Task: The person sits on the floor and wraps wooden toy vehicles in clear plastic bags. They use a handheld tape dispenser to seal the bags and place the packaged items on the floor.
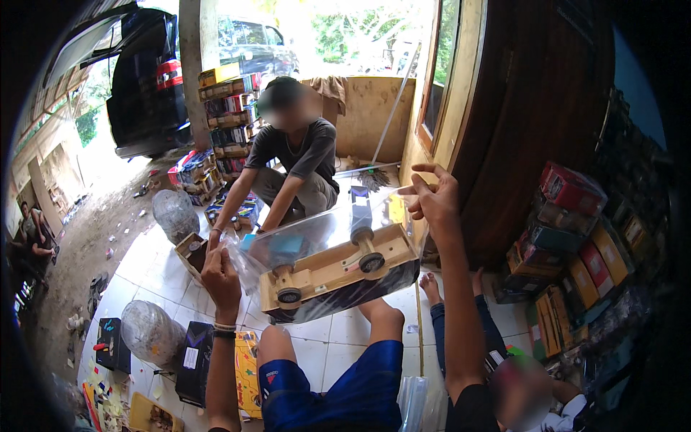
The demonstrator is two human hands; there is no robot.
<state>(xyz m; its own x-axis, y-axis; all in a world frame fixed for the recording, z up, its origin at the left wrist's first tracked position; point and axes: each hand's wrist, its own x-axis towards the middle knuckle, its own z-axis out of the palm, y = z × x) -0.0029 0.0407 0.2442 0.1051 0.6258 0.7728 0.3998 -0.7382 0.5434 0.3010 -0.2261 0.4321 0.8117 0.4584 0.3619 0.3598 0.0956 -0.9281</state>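
Observation:
A wooden toy truck [332,268] with black wheels lies tilted inside a clear plastic bag [324,229], its wheeled underside facing up, just above my knees. My left hand [221,279] is closed, pinching the bag's left edge. At the bag's upper right corner, my right hand [437,198] has curled fingers on the film, with the index finger sticking out. Across from me a person [302,155] crouches and reaches both arms down behind the bag, near an open wooden box [189,253]. The film partly covers one of that person's hands.
Stacked boxed toys [230,119] stand by the post at the back. To my left are rounded plastic-wrapped bundles [147,333], a dark box [194,360] and a yellow tray [152,414]. Another person [518,392] sits close on my right, beside piled wooden toys [594,263].

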